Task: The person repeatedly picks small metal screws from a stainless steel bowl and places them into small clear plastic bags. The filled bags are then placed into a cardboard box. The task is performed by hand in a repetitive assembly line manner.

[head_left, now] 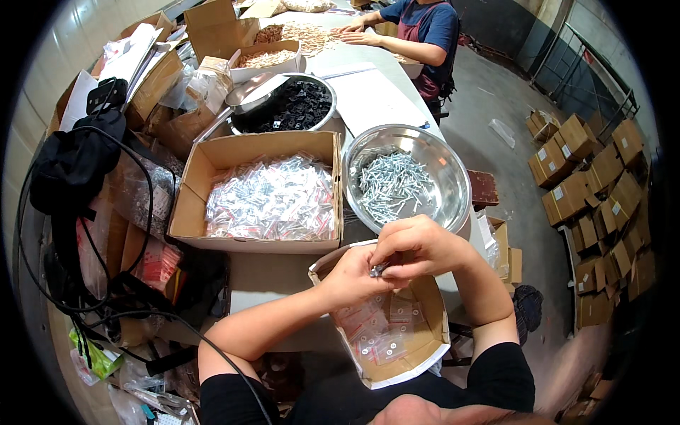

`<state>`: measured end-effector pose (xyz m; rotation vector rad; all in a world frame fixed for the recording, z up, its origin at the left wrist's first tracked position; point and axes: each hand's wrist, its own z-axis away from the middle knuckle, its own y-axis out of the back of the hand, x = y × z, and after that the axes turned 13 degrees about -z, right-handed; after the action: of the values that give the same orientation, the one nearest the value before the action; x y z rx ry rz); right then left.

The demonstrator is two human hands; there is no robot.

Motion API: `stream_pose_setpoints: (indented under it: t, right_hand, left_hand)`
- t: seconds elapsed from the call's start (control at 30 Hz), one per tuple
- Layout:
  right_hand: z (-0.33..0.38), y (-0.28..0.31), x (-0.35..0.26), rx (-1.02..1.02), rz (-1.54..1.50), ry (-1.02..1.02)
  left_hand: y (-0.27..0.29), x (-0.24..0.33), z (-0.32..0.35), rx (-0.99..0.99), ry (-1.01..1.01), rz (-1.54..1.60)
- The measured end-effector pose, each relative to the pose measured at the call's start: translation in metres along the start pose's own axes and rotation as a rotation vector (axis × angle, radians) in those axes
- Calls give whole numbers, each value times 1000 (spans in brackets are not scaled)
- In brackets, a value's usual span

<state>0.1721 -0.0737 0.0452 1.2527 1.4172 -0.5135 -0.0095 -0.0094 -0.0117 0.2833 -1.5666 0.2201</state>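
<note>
Both hands, left hand (352, 275) and right hand (418, 246), are pinching screws (378, 270) together over a small carton (431, 338) at 6 o'clock, while the box of filled bags (273, 196) is sitting at 10 and the steel bowl (453, 185) at 12 is holding many loose screws.

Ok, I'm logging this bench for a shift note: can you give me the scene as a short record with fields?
left hand: pinches small metal pieces together with the right
right hand: closed over the same pieces
below hands: open carton holding small clear bags
steel bowl: loose silver screws
large carton: filled bagged screws
far bowl: black plastic parts
co-worker: seated at table's far end, hands on pale pieces
</note>
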Motion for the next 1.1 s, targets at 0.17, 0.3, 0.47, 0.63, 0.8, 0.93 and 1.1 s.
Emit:
stream_pose_setpoints:
  t: [0.17,0.3,0.47,0.63,0.8,0.93,1.1]
  right_hand:
    - [2,8,-6,-34,-1,-44]
    - [2,4,-9,-33,139,20]
    - [6,7,-4,194,105,11]
    - [4,4,-10,249,71,-121]
    - [2,0,-4,182,81,-130]
    - [-1,-2,-2,143,61,-26]
    - [5,10,4,250,78,-30]
  left_hand:
    - [2,-3,2,-46,-16,46]
    - [-2,-11,2,66,-84,35]
    - [-7,0,4,484,-275,-267]
    - [7,26,10,498,-315,-602]
    - [7,29,11,482,-273,-552]
    - [11,31,13,474,-300,-589]
    - [30,43,16,663,-382,-541]
